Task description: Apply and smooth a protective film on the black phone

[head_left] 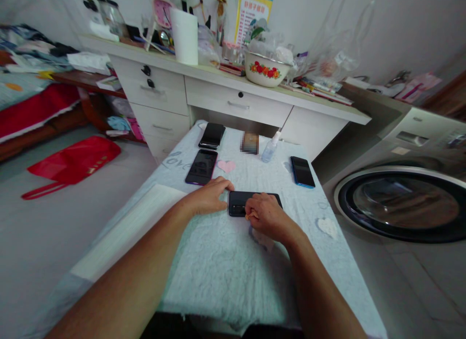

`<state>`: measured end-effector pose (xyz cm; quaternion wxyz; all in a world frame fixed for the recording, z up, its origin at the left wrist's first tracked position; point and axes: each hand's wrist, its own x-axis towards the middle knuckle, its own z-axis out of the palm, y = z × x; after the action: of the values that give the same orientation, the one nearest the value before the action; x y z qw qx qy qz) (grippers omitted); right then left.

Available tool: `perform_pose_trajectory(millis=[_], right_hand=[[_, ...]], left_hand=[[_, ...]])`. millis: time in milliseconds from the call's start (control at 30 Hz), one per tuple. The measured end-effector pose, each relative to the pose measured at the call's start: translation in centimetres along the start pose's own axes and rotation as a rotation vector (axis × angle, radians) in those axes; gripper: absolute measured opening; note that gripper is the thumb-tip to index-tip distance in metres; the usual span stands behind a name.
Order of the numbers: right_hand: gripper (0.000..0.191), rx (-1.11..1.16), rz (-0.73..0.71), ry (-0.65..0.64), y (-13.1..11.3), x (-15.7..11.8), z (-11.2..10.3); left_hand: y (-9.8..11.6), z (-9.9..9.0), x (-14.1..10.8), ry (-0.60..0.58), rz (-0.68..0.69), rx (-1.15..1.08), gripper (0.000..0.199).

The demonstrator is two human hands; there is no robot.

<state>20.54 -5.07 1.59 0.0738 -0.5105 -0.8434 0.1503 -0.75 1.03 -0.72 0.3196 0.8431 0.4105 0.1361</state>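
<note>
A dark smartphone [237, 209] lies sideways on the cloth-covered table, in front of me. My left hand [209, 195] grips its left end, the thumb at the short edge and the fingers at the upper corner. Over the phone's middle, my right hand [267, 212] is closed, pinching a small orange piece [252, 214] against the surface. Most of that piece is hidden by the fingers. Beyond my left hand lies another phone [202, 167], with a stack of dark phones [211, 135] behind it. A blue-edged phone [302, 172] rests at the right.
A clear spray bottle [269, 150] stands near a blurred-out small item [250, 143] at the table's far side. The cloth [225, 280] bears heart patches. Behind is a white drawer desk [218, 98] with a floral bowl [267, 69]; a washing machine [400, 144] stands right.
</note>
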Motion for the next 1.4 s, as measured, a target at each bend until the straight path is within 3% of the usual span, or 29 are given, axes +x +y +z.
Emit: perform_pose_trajectory(millis=[567, 1133, 1400], right_hand=[[0.009, 0.012, -0.078, 0.068, -1.3, 0.8, 1.3], [0.01, -0.054, 0.09, 0.012, 1.1, 0.2, -0.3], [0.011, -0.098, 0.171, 0.107, 1.8, 0.6, -0.1]], left_hand=[[-0.2, 0.3, 0.1, 0.021, 0.014, -0.002, 0.041], [0.1, -0.1, -0.2, -0.03, -0.002, 0.024, 0.05], [0.6, -0.3, -0.3, -0.033, -0.026, 0.033, 0.059]])
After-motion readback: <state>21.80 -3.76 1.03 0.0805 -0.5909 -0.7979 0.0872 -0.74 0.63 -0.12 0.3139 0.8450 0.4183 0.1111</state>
